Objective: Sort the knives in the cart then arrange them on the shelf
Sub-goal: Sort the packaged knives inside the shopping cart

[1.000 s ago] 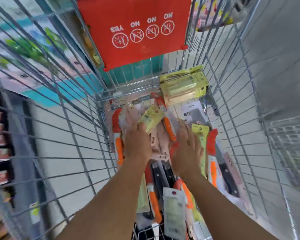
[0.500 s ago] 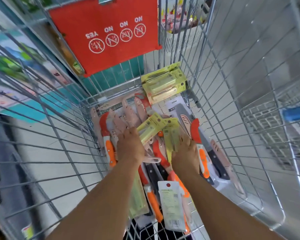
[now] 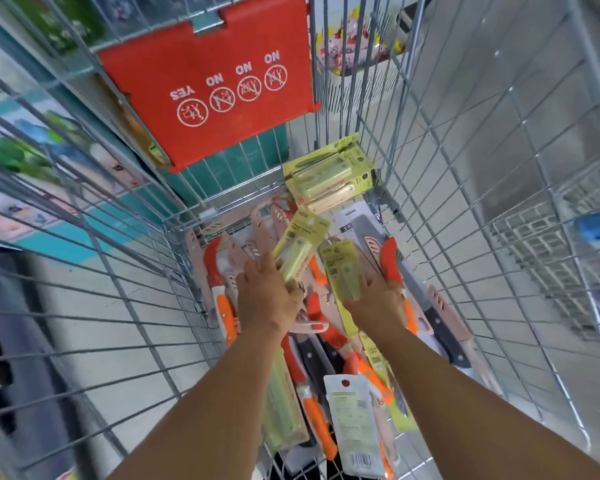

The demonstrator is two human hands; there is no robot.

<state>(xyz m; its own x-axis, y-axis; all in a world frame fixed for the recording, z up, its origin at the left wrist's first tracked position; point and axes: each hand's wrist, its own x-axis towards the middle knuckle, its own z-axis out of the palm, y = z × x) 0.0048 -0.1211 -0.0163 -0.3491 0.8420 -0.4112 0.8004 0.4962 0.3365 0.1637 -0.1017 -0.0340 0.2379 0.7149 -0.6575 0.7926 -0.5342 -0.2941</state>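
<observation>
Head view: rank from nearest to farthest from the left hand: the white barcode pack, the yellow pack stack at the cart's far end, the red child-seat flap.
From the left hand:
1. Yellow pack stack, ahead and right.
2. White barcode pack, near end, right.
3. Red child-seat flap, up on the far wall.

Hidden and blurred parts in the cart point(image 3: 465, 188)

Both forearms cover knives beneath them; the white packet point(image 3: 352, 424) is cut off at the bottom edge; shelves left of the cart are blurred; packet print is unreadable.

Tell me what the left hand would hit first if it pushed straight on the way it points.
Probably the stack of yellow packs against the cart's far wall; depth is unclear.
</observation>
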